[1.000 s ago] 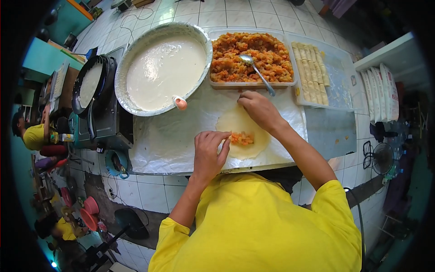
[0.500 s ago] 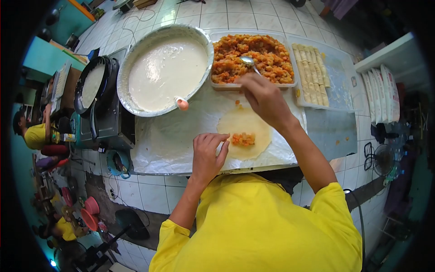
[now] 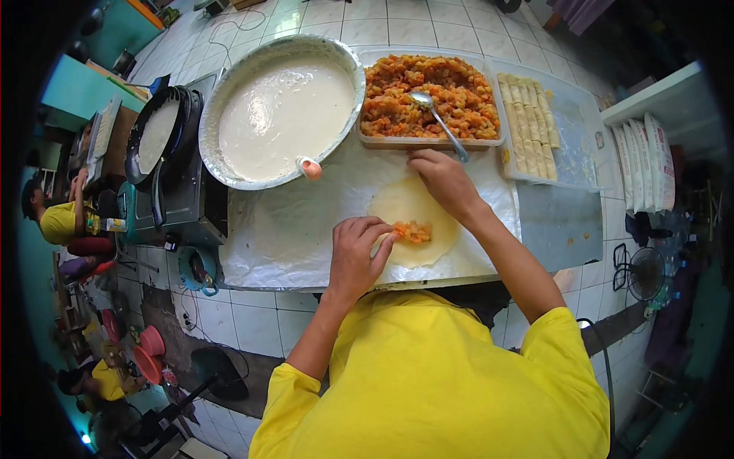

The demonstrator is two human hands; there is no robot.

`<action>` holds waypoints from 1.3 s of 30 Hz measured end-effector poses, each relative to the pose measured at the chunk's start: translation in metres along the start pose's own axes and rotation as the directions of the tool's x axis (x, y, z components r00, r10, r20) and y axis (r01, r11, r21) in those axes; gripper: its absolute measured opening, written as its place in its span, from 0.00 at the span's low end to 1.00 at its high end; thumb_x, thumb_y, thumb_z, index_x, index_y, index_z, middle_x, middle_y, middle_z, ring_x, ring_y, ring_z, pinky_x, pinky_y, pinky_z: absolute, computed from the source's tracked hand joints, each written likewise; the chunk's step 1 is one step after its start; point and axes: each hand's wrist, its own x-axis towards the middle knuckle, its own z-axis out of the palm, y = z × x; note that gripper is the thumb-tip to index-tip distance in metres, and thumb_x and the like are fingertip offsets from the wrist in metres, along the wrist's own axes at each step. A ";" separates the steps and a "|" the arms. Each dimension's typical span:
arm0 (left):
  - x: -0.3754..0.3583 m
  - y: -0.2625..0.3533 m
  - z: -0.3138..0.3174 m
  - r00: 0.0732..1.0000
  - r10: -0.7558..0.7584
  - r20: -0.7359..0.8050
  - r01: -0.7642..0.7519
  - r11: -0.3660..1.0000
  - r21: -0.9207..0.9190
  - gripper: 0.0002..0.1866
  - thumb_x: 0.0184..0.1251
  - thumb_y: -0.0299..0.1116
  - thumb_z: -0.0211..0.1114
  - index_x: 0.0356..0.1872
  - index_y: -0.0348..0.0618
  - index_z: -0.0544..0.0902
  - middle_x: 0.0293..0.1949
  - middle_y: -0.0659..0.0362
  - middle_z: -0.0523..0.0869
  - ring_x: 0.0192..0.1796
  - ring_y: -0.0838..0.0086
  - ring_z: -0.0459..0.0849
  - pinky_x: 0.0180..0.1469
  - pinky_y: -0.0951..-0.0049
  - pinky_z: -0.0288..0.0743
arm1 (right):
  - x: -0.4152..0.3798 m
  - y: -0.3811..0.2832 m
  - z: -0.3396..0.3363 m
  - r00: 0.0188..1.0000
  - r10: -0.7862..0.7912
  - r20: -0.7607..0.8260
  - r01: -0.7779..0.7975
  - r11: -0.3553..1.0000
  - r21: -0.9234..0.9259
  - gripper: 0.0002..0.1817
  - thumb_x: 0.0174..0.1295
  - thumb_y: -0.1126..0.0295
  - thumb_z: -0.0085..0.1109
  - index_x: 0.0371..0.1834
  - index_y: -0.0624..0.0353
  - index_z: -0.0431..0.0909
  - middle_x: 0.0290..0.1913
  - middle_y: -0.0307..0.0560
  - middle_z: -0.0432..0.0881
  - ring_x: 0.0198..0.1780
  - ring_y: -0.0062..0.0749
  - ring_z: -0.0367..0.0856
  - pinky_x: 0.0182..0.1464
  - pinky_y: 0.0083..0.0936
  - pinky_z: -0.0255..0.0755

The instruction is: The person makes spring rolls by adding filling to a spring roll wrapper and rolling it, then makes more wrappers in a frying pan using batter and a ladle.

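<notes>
One round wrapper point(image 3: 394, 200) lies flat on the white sheet point(image 3: 283, 249); one small heap of orange filling point(image 3: 414, 232) sits on it; left hand point(image 3: 358, 249), fingers curled, tips at the heap's left end, though we cannot tell whether they pinch any; right hand point(image 3: 443, 180), fingers bent together just beyond the wrapper's far edge, their grip hidden from us; one tub point(image 3: 428, 144) of chunky mixture point(image 3: 394, 88), spoon point(image 3: 442, 124) resting in it; to its left we list a basin point(image 3: 209, 134) of pale batter point(image 3: 283, 115); to its right, a clear tray point(image 3: 572, 130) with rolls point(image 3: 527, 126).
</notes>
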 end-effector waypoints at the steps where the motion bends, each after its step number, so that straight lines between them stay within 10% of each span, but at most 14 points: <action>1: -0.002 0.000 0.000 1.000 -0.002 0.000 0.002 1.000 0.001 0.09 0.65 0.32 0.73 0.44 0.45 0.89 0.46 0.58 0.87 0.54 0.62 0.81 0.62 0.60 0.68 | 0.001 -0.002 0.001 0.988 0.141 -0.066 -0.124 0.969 0.213 0.10 0.63 0.79 0.61 0.46 0.64 0.86 0.49 0.46 0.87 0.51 0.42 0.86 0.55 0.33 0.80; 3: -0.004 -0.002 0.000 1.000 -0.023 0.004 0.023 1.000 0.004 0.09 0.65 0.32 0.73 0.44 0.45 0.89 0.46 0.58 0.87 0.54 0.62 0.81 0.62 0.60 0.68 | 0.004 -0.007 -0.002 0.952 0.288 -0.101 -0.221 0.879 0.422 0.09 0.65 0.79 0.62 0.46 0.65 0.87 0.47 0.45 0.89 0.47 0.37 0.88 0.53 0.30 0.81; 5: -0.005 -0.002 0.000 1.000 -0.024 0.007 0.024 1.000 0.005 0.09 0.65 0.32 0.73 0.44 0.45 0.89 0.45 0.58 0.87 0.54 0.62 0.81 0.62 0.59 0.68 | 0.012 -0.025 -0.019 0.819 0.560 0.130 -0.345 0.298 0.890 0.07 0.69 0.77 0.65 0.46 0.64 0.89 0.46 0.43 0.91 0.44 0.25 0.87 0.50 0.24 0.81; 7: -0.005 -0.002 0.001 1.000 -0.024 0.020 0.024 1.000 0.003 0.09 0.65 0.32 0.73 0.44 0.45 0.89 0.45 0.58 0.87 0.54 0.62 0.81 0.62 0.59 0.68 | 0.028 -0.046 -0.053 0.793 0.593 -0.140 -0.109 0.364 0.925 0.09 0.71 0.78 0.63 0.51 0.63 0.89 0.49 0.42 0.89 0.46 0.19 0.84 0.51 0.20 0.80; 10: -0.002 -0.003 0.001 0.999 -0.001 0.035 0.000 1.000 0.012 0.09 0.65 0.32 0.73 0.44 0.45 0.89 0.45 0.58 0.87 0.53 0.61 0.81 0.62 0.59 0.67 | 0.050 -0.048 -0.105 0.574 0.305 -0.760 0.272 0.804 0.528 0.12 0.70 0.82 0.63 0.53 0.60 0.88 0.54 0.48 0.89 0.51 0.25 0.87 0.55 0.19 0.80; 12: 0.000 -0.002 -0.001 0.999 0.005 0.035 -0.006 1.000 0.010 0.08 0.65 0.32 0.73 0.43 0.44 0.89 0.45 0.57 0.87 0.53 0.61 0.81 0.62 0.59 0.68 | 0.058 -0.026 -0.101 0.573 0.067 -0.817 0.200 0.955 0.219 0.15 0.67 0.84 0.61 0.54 0.60 0.87 0.58 0.50 0.87 0.59 0.34 0.86 0.60 0.27 0.81; 14: 0.000 0.000 -0.001 0.998 0.034 0.053 -0.034 0.999 0.004 0.08 0.64 0.32 0.73 0.42 0.44 0.88 0.44 0.58 0.87 0.53 0.61 0.81 0.62 0.58 0.68 | 0.051 0.008 -0.072 0.948 -0.119 -0.294 0.030 0.956 -0.291 0.19 0.62 0.86 0.59 0.56 0.62 0.85 0.62 0.53 0.85 0.67 0.43 0.80 0.67 0.35 0.77; 18: 0.004 -0.007 -0.008 0.996 0.072 0.060 -0.072 0.997 -0.001 0.06 0.63 0.31 0.73 0.40 0.45 0.87 0.43 0.60 0.86 0.52 0.62 0.81 0.61 0.59 0.69 | 0.005 -0.030 -0.068 0.937 0.048 -0.347 -0.023 0.997 0.075 0.18 0.60 0.81 0.63 0.55 0.60 0.84 0.55 0.53 0.85 0.60 0.49 0.82 0.64 0.41 0.74; 24: 0.019 -0.013 -0.006 0.948 0.232 0.217 -0.242 0.970 0.020 0.11 0.61 0.30 0.74 0.45 0.45 0.86 0.44 0.61 0.87 0.53 0.63 0.81 0.63 0.60 0.69 | -0.067 -0.055 -0.040 0.989 0.098 0.115 -0.123 0.964 0.235 0.23 0.60 0.64 0.74 0.58 0.55 0.82 0.55 0.50 0.81 0.58 0.47 0.78 0.62 0.39 0.70; 39: 0.039 0.001 0.007 0.901 0.251 0.354 -0.319 0.936 0.147 0.15 0.59 0.38 0.77 0.46 0.48 0.87 0.47 0.63 0.86 0.56 0.65 0.79 0.67 0.59 0.65 | -0.084 -0.058 -0.031 0.992 0.129 -0.014 -0.126 0.981 0.145 0.15 0.58 0.65 0.73 0.47 0.54 0.85 0.46 0.41 0.82 0.51 0.37 0.79 0.55 0.34 0.70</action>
